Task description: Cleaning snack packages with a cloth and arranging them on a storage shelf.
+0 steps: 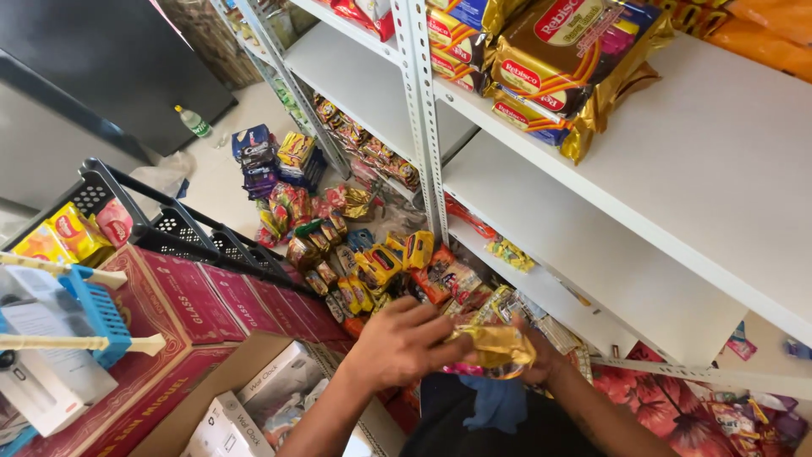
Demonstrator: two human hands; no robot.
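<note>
Both of my hands meet low in the middle of the view on one gold foil snack packet (499, 345). My left hand (404, 338) grips its left end with curled fingers. My right hand (541, 351) is mostly hidden behind the packet and holds its right end. Just beyond my hands, a heap of small snack packets (372, 262) in yellow, red and brown lies on the floor. Large gold biscuit packs (558, 59) are stacked on the upper white shelf (727, 169).
White metal shelving with a perforated upright (423, 118) fills the right. A black crate (169, 224) and red cartons (194, 296) sit at left, with an open cardboard box (262, 389) holding white boxes. A bottle (194, 121) stands on the floor far back.
</note>
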